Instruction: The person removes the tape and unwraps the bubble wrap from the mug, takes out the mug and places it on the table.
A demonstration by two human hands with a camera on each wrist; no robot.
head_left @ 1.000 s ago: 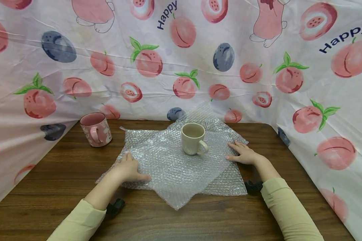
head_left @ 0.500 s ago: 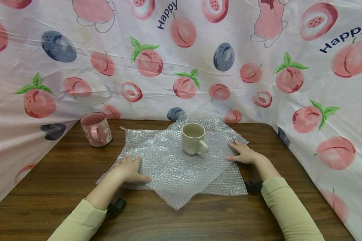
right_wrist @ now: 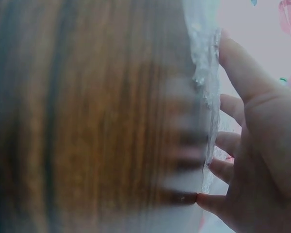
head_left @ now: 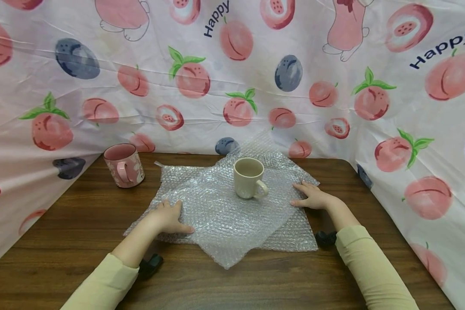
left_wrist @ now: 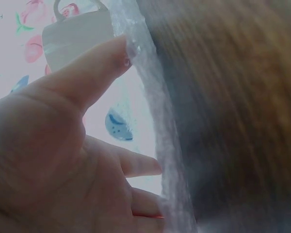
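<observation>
A cream mug (head_left: pixel 245 181) stands upright on bubble wrap (head_left: pixel 224 224), its handle toward the right. The wrap lies as overlapping sheets, one turned so a corner points at the front. My left hand (head_left: pixel 166 219) rests on the wrap's left side, fingers spread and thumb pointing right. On the right side, my right hand (head_left: pixel 313 196) touches the wrap with spread fingertips. The left wrist view shows the thumb and fingertips at the wrap (left_wrist: pixel 160 111), with the mug (left_wrist: pixel 77 39) beyond. In the right wrist view, fingertips meet the wrap's edge (right_wrist: pixel 211 97).
A pink mug (head_left: pixel 124 166) with a pale pattern stands at the back left of the brown wooden table (head_left: pixel 255 284). A fruit-printed curtain (head_left: pixel 139 77) hangs along the back and both sides. A far corner of the wrap leans up against it.
The left hand's fingers have spread a little apart on the wrap. The right hand and both mugs stay where they were.
</observation>
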